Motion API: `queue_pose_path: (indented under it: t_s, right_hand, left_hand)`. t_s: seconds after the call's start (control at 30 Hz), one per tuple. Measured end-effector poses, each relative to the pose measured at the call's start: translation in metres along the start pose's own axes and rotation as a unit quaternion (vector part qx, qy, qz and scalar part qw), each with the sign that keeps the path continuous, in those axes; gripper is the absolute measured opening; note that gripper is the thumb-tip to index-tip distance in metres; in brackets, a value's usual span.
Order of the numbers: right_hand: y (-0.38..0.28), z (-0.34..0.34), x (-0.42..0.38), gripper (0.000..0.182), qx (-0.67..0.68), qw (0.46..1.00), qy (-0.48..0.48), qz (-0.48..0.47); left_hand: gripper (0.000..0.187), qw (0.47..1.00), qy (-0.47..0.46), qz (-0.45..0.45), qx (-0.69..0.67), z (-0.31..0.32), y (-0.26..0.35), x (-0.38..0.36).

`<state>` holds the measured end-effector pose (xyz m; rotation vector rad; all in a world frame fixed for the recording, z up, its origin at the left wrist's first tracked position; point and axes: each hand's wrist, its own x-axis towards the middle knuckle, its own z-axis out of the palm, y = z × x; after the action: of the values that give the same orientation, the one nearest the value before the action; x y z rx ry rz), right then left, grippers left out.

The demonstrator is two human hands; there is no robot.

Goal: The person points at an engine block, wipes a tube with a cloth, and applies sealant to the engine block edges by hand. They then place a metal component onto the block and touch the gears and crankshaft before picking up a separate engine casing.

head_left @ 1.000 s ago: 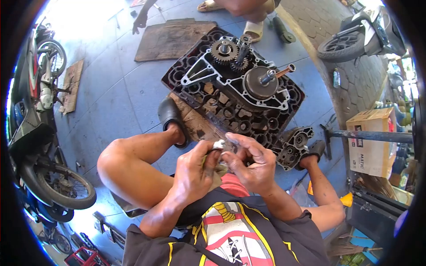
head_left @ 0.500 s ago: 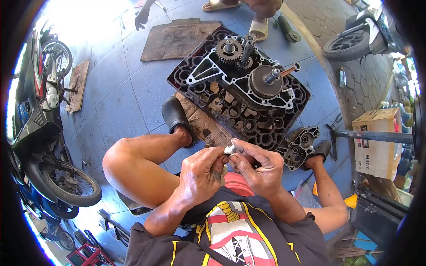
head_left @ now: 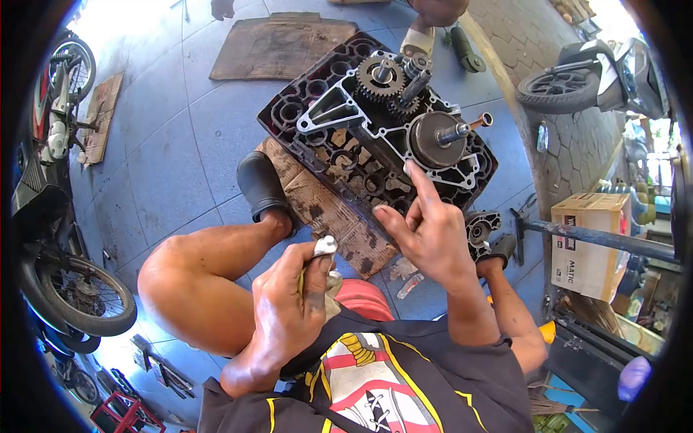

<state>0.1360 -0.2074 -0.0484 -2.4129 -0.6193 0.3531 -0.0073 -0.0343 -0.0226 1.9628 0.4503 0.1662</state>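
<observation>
My left hand (head_left: 292, 292) is closed around a small crumpled silver tube (head_left: 325, 245), its end poking out past the thumb and forefinger. My right hand (head_left: 433, 234) has its forefinger stretched out, with the fingertip at the lower edge of the metal engine case (head_left: 346, 108). A whitish smear shows on that fingertip. Gears (head_left: 381, 77) and a round crankshaft (head_left: 438, 139) with a copper-coloured rod sit in the case. The case rests on a dark, greasy crate (head_left: 289, 108) with ring-shaped openings.
Stained cardboard (head_left: 332, 224) lies under the crate. Another engine part (head_left: 480, 232) is near my right foot. An angle grinder (head_left: 467, 50) and another person's foot (head_left: 417, 42) are beyond the crate. Motorbikes (head_left: 79, 289) stand left, a carton (head_left: 588, 245) right.
My hands have moved apart. The right one left the tube and reached forward to the engine case; the left one moved left and down, keeping the tube. The view has shifted slightly.
</observation>
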Motion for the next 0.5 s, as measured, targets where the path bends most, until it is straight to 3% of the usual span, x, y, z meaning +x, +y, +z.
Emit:
queue_pose_path:
  t_s: [0.03,0.1,0.13,0.2,0.5]
  right_hand:
    - [-0.002,0.001,0.009,0.079,-0.004,1.000,-0.001,0.002]
    - [-0.011,0.005,0.026,0.103,-0.254,0.966,-0.045,0.024]
    - [-0.014,0.007,0.034,0.103,-0.256,0.965,-0.045,0.026]
    - [-0.020,0.012,0.048,0.124,-0.313,0.941,-0.108,0.071]
    - [-0.019,0.021,0.071,0.126,-0.373,0.917,-0.120,0.078]
  left_hand:
    - [0.009,1.000,-0.005,-0.022,-0.005,-0.003,0.002,-0.001]
    - [0.010,1.000,-0.008,-0.030,-0.007,-0.009,0.002,-0.002]
    - [0.010,0.999,-0.009,-0.037,-0.005,-0.012,0.000,-0.003]
    - [0.011,1.000,-0.003,-0.028,-0.006,-0.015,-0.005,-0.004]
    - [0.009,0.999,-0.006,-0.040,-0.002,-0.021,-0.007,-0.006]
